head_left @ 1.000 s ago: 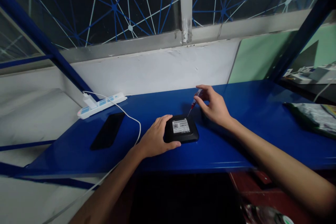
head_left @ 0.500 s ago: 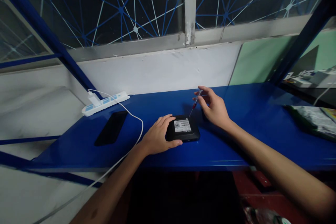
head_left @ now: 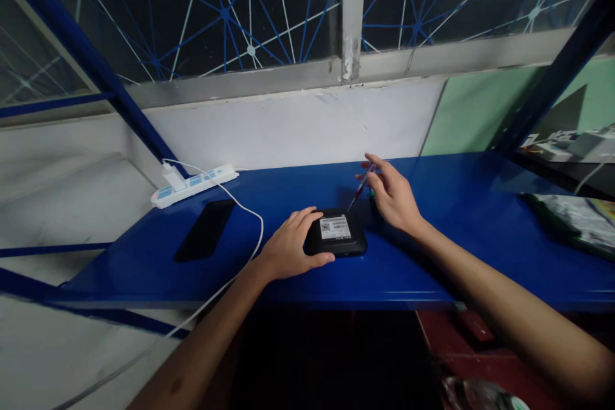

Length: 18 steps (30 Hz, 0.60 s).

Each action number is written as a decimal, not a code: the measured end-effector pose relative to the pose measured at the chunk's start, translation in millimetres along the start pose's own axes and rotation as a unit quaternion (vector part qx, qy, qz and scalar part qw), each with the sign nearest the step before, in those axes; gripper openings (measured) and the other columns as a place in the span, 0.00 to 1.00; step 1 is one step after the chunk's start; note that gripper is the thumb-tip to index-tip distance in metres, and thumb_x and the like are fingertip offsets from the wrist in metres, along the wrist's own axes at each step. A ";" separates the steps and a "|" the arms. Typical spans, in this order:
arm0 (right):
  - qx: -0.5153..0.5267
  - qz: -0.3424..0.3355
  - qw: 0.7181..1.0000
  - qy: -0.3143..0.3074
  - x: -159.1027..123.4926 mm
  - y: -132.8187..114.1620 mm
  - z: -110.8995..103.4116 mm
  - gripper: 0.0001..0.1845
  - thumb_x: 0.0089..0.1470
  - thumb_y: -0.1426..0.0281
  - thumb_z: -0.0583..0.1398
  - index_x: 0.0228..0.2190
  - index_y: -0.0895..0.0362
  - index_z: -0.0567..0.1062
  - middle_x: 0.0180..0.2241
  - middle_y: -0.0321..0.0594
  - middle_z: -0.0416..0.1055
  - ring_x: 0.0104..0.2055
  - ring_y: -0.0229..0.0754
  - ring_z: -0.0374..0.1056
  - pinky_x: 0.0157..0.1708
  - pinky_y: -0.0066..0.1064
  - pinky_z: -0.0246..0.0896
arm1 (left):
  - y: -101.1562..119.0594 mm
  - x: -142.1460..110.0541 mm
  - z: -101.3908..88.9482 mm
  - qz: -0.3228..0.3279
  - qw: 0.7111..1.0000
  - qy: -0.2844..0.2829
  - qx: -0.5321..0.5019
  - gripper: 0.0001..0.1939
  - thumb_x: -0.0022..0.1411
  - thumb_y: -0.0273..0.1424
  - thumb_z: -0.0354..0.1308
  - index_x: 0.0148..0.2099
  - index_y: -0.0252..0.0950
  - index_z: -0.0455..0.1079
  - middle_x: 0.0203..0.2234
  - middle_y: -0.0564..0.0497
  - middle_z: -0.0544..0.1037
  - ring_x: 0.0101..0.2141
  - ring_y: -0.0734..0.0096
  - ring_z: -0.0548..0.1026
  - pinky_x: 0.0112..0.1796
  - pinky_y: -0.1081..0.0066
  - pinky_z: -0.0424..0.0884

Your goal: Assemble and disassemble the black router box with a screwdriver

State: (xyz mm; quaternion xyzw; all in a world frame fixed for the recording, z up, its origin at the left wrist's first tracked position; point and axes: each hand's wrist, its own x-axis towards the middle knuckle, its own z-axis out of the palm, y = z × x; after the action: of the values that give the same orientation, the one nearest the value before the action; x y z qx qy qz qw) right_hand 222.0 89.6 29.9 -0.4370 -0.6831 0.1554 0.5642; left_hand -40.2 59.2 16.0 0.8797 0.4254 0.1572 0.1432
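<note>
A small black box-shaped device point(head_left: 356, 245) with rounded corners lies flat on the blue table point(head_left: 307, 187), a white printed label point(head_left: 335, 227) facing up. My left hand point(head_left: 293, 245) grips its left side, fingers along the far edge and thumb at the near edge. Between the thumb and fingers of my right hand point(head_left: 391, 195) is a slim screwdriver point(head_left: 364, 180) with a clear and red handle. It is tilted, and its thin shaft reaches down to the device's far right corner. Whether the tip sits in a screw is too small to tell.
A black phone point(head_left: 205, 230) lies left of the device. Behind it a white power strip point(head_left: 195, 184) holds a charger, whose white cable point(head_left: 262, 230) runs beside my left arm. A green-and-silver plastic packet point(head_left: 571, 221) lies at the right. Blue frame posts flank the table.
The screwdriver and the fingers of my right hand have turned slightly, with the tip staying at the device's far corner. My left hand holds the same grip. The view has shifted a little.
</note>
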 end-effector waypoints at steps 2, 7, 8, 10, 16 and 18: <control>0.026 0.008 1.000 -0.010 -0.5 0.1 1.6 0.25 0.66 0.64 0.52 0.63 0.51 0.62 0.55 0.48 0.71 0.46 0.48 0.76 0.47 0.45 0.72 | 0.2 -0.3 0.0 -0.002 1.000 0.000 -0.001 0.43 0.57 0.55 0.62 0.67 0.39 0.57 0.67 0.39 0.59 0.65 0.45 0.58 0.63 0.45 0.57; -0.015 0.008 1.000 0.007 1.1 2.5 1.3 0.27 0.62 0.63 0.58 0.61 0.52 0.65 0.47 0.46 0.76 0.38 0.45 0.76 0.44 0.44 0.72 | -0.2 -0.4 0.6 0.001 1.000 0.005 -0.010 0.43 0.57 0.55 0.62 0.67 0.41 0.57 0.67 0.40 0.59 0.65 0.44 0.58 0.62 0.44 0.57; -0.031 0.005 0.999 0.011 1.6 2.8 0.6 0.26 0.61 0.62 0.59 0.59 0.52 0.67 0.44 0.45 0.76 0.35 0.44 0.75 0.43 0.44 0.72 | -0.5 -0.3 0.8 0.002 1.000 0.004 -0.008 0.43 0.57 0.55 0.62 0.67 0.41 0.57 0.67 0.40 0.59 0.65 0.44 0.58 0.62 0.44 0.57; -0.051 0.004 0.999 0.013 2.4 2.9 -0.7 0.23 0.61 0.61 0.60 0.55 0.53 0.70 0.41 0.44 0.76 0.32 0.43 0.73 0.40 0.43 0.72 | -1.1 -0.1 0.9 0.003 1.000 0.004 -0.001 0.43 0.57 0.56 0.61 0.67 0.41 0.57 0.67 0.40 0.59 0.65 0.44 0.58 0.62 0.43 0.56; -0.054 0.027 0.998 -0.013 0.9 -1.7 -0.5 0.26 0.63 0.58 0.57 0.59 0.54 0.66 0.38 0.43 0.77 0.32 0.45 0.74 0.39 0.45 0.71 | -0.3 -0.1 1.2 0.003 1.000 0.007 0.000 0.43 0.57 0.54 0.62 0.67 0.39 0.57 0.67 0.39 0.60 0.65 0.44 0.59 0.63 0.44 0.57; -0.049 0.028 0.998 -0.021 -0.3 -1.9 -0.2 0.28 0.63 0.58 0.56 0.61 0.53 0.63 0.41 0.45 0.77 0.34 0.46 0.75 0.40 0.46 0.72 | 0.1 -0.4 1.5 0.002 1.000 0.011 -0.001 0.43 0.57 0.54 0.62 0.67 0.40 0.57 0.67 0.40 0.60 0.65 0.44 0.59 0.63 0.45 0.57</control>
State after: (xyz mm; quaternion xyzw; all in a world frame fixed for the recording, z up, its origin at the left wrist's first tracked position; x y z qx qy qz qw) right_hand 221.3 88.2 31.1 -0.4796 -0.6891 0.1472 0.5229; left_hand -39.7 58.6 14.6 0.8788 0.4245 0.1674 0.1396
